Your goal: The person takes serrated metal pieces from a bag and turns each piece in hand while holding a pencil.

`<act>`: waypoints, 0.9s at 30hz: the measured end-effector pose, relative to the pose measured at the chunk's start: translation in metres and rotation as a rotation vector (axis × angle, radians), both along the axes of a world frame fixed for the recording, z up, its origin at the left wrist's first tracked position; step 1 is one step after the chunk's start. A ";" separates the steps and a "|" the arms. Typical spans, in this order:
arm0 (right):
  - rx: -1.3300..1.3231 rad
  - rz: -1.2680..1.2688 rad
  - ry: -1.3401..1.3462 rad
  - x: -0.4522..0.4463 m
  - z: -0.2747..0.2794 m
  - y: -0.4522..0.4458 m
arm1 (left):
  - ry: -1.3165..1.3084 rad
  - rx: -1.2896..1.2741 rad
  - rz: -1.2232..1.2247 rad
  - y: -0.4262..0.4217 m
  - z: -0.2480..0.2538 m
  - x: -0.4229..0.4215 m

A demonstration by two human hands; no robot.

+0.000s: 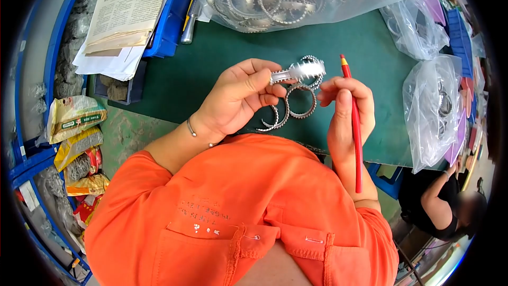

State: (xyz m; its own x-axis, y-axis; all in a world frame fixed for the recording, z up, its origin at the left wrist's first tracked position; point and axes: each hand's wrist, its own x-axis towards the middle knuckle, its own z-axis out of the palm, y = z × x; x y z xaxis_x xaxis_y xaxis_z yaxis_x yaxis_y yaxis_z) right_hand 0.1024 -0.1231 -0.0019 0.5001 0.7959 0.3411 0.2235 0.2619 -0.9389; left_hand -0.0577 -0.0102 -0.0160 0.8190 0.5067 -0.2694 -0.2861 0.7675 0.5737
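Observation:
My left hand (241, 92) pinches a silver-coloured metal bangle (281, 77) with beaded edges, between thumb and fingers; its far part is a bright glare. My right hand (350, 108) is to the right of it, with a red pencil (356, 137) held along the fingers, its tip pointing up and away from me. The right fingertips are near the bangle; I cannot tell whether they touch it. Below and behind lie several similar bangles, one a round bangle (315, 107), another partly hidden at my left fingers (271, 123).
A large clear plastic bag (338, 13) of many bangles lies at the back of the green table (211, 47). More clear bags (431, 122) stand at the right. Newspapers (127, 10) rest on a blue bin (169, 32) at the left. Another person (436, 201) sits at the lower right.

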 end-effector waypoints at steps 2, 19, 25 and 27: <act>-0.076 -0.001 0.120 -0.001 0.001 -0.001 | 0.063 0.136 0.023 -0.002 0.004 0.002; -0.218 0.046 0.481 0.012 -0.004 -0.002 | 0.155 0.454 0.050 -0.002 0.010 0.009; -0.147 0.066 0.495 0.015 -0.007 -0.002 | 0.169 0.477 0.065 -0.003 0.009 0.011; -0.148 0.058 0.489 0.015 -0.007 -0.002 | 0.169 0.476 0.060 -0.003 0.008 0.011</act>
State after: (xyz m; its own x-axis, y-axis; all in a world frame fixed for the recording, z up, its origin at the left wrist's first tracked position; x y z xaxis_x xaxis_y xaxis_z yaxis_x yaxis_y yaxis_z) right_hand 0.1173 -0.1252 -0.0086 0.5262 0.8494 -0.0405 -0.2622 0.1168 -0.9579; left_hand -0.0463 -0.0133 -0.0083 0.7493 0.6506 -0.1235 -0.1946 0.3947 0.8980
